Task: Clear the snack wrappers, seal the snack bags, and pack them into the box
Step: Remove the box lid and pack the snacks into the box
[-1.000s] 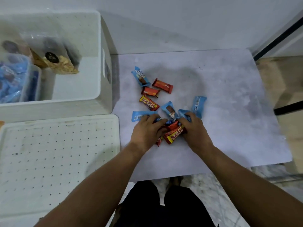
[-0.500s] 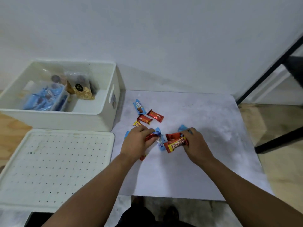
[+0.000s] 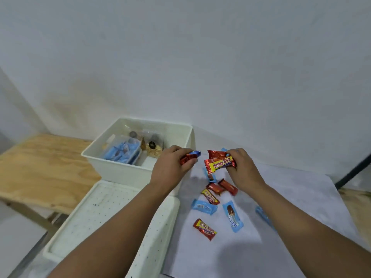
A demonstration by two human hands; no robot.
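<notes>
White tabletop holds scattered wrappers; left hand grips red wrappers, right hand grips a yellow-red wrapper, both mid-clearing, likely bound next for the box at far left

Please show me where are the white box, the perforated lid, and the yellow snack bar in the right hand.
white box [image 3: 112, 167]: head view, on its front wall.
perforated lid [image 3: 104, 213]: head view, on its bare dotted top.
yellow snack bar [image 3: 219, 164]: head view, on the printed middle of the wrapper.
</notes>
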